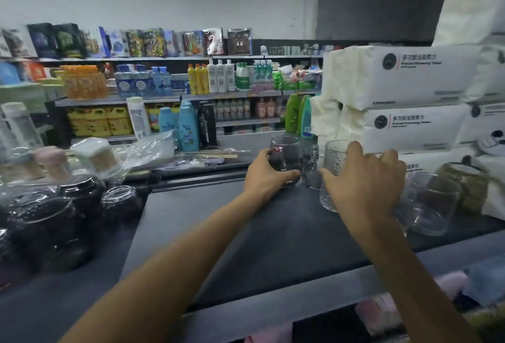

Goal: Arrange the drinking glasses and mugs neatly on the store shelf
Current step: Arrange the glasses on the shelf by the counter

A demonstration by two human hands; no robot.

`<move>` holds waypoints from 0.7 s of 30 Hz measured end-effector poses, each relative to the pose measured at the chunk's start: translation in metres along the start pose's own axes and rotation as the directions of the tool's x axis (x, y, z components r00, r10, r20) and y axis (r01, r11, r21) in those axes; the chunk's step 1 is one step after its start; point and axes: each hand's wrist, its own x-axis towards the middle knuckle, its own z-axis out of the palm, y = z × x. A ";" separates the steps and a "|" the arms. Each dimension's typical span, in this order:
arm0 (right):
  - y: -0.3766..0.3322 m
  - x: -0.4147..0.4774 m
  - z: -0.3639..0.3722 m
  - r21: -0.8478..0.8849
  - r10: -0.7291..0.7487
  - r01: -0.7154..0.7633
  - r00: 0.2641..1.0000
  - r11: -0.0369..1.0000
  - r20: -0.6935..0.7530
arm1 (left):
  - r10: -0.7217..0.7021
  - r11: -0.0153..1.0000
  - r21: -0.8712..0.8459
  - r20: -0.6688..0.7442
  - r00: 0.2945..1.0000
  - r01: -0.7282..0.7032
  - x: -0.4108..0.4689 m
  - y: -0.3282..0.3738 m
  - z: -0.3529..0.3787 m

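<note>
Shelf by "Facial Cleaning Towel" packs: left grip holds red-labelled mug, right grip holds textured glass

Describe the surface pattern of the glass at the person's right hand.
Clear glass, dimpled all over; head view.

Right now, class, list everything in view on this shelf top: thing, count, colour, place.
smooth glass mug: one, clear, shelf rear, in left hand
small glass mug: one, clear, between the other mugs
textured glass mug: one, clear, under right hand
plain glass: one, clear, right of textured glass mug
tissue packs: several, white, stacked at right
jars: several, black, left
shelf top: one, dark grey
left hand: one, grips smooth glass mug
right hand: one, holds textured glass mug
</note>
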 end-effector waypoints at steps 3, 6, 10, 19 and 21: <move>-0.006 -0.005 -0.012 0.069 -0.016 0.014 0.999 0.998 0.031 | -0.043 0.998 -0.041 -0.023 0.999 0.042 0.000 0.002 -0.002; -0.014 -0.019 -0.036 0.128 -0.046 0.048 0.999 0.991 -0.018 | -0.077 0.991 -0.116 -0.066 0.995 0.069 -0.010 0.009 -0.012; -0.031 -0.042 -0.076 0.377 -0.046 0.092 0.991 0.922 -0.129 | -0.051 0.977 -0.212 -0.156 0.986 0.017 -0.051 0.024 -0.063; -0.124 -0.104 -0.098 0.946 -0.163 -0.039 0.982 0.321 0.096 | 0.034 0.992 -0.100 -0.373 0.927 -0.076 -0.229 -0.028 -0.235; -0.149 -0.121 -0.103 0.980 -0.197 -0.083 0.973 0.182 0.119 | 0.058 0.995 -0.049 -0.426 0.903 -0.087 -0.261 -0.051 -0.265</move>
